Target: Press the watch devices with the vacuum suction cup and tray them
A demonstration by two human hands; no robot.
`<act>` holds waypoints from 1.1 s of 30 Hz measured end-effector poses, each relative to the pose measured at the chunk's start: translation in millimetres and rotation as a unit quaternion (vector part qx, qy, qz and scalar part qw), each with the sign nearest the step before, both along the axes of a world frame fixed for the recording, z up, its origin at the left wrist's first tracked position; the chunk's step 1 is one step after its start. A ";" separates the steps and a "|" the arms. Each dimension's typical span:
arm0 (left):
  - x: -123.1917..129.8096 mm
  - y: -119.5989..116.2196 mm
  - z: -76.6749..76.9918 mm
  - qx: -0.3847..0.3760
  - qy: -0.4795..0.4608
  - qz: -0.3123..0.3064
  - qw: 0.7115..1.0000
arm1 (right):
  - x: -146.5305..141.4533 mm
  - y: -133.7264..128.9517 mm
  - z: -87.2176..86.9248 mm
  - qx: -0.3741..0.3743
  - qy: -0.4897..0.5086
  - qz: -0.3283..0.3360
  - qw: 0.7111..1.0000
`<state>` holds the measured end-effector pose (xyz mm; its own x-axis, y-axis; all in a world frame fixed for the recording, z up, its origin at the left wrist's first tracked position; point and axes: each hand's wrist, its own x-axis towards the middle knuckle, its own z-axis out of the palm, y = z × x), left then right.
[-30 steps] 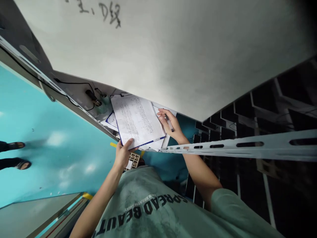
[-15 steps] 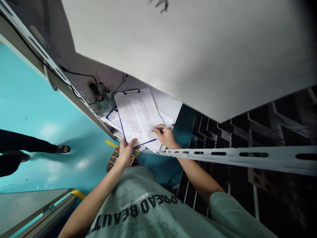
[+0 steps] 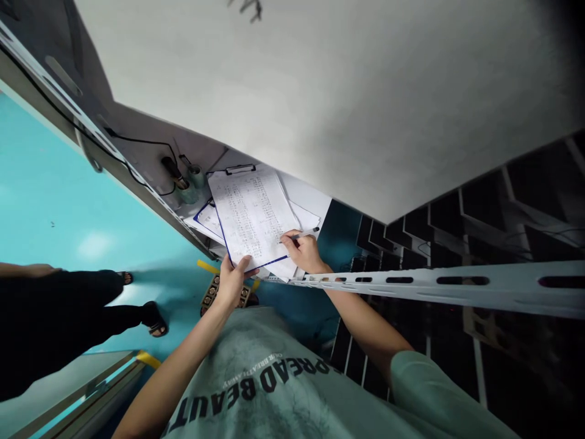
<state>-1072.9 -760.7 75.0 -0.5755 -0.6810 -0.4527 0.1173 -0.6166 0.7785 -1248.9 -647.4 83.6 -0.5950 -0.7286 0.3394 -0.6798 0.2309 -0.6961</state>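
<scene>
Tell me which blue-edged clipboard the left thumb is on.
The upper blue-edged clipboard: the left hand holds it, thumb on its white paper sheets. The other blue-edged clipboard lies partly beneath it.

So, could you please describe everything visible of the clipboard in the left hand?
The clipboard has blue edges and a metallic-looking clip at its far end. A white sheet with rows of marks nearly covers its face. It sits angled over other papers; the left hand grips its near edge; the right hand holds a pen at the sheet.
</scene>
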 end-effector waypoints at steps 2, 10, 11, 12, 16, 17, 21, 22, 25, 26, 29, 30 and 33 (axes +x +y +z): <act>0.0 -0.1 0.1 -0.001 0.002 -0.002 1.000 | -0.3 -0.1 -0.3 -0.004 0.000 -0.009 1.000; 0.4 0.2 -5.4 -0.009 0.006 -0.008 1.000 | 0.6 0.3 3.7 0.004 -0.023 0.002 1.000; 0.6 0.3 -6.1 -0.009 0.006 -0.008 1.000 | 0.7 0.3 3.9 0.005 -0.023 0.002 1.000; 0.8 0.4 -6.5 -0.010 0.005 -0.008 1.000 | 0.7 0.3 4.1 0.003 -0.024 0.003 1.000; 1.2 0.6 -5.0 -0.010 0.000 -0.007 1.000 | 0.5 0.4 4.3 -0.007 -0.021 0.004 1.000; 1.2 0.6 -4.2 -0.009 -0.001 -0.007 1.000 | 0.4 0.5 4.2 -0.010 -0.020 0.005 1.000; 0.8 0.8 -1.9 -0.007 0.000 -0.002 1.000 | 0.4 1.1 2.8 -0.022 -0.011 0.008 1.000; 0.8 0.8 -1.9 -0.007 0.001 -0.002 1.000 | 0.4 1.4 2.3 -0.022 -0.009 0.006 1.000; 1.2 0.6 -3.2 -0.004 0.003 -0.007 1.000 | 0.6 2.0 1.2 -0.014 -0.008 -0.001 1.000; 1.4 0.4 -3.9 0.000 0.003 -0.009 1.000 | 0.7 2.2 1.1 -0.009 -0.009 -0.003 1.000; 1.6 -0.4 -5.9 0.023 0.001 0.002 1.000 | 1.0 2.7 1.5 0.001 -0.008 -0.003 1.000; 1.5 -0.7 -6.4 0.031 0.002 0.010 0.999 | 1.0 2.8 1.6 0.000 -0.007 -0.002 1.000; 1.0 -1.3 -7.0 0.045 0.006 0.025 0.999 | 0.9 2.9 1.6 -0.005 -0.009 -0.002 1.000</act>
<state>-1071.9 -762.0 68.0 -0.5475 -0.6660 -0.5066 0.1599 -0.6776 0.7179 -1248.0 -644.6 85.2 -0.6040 -0.7229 0.3355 -0.6663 0.2272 -0.7102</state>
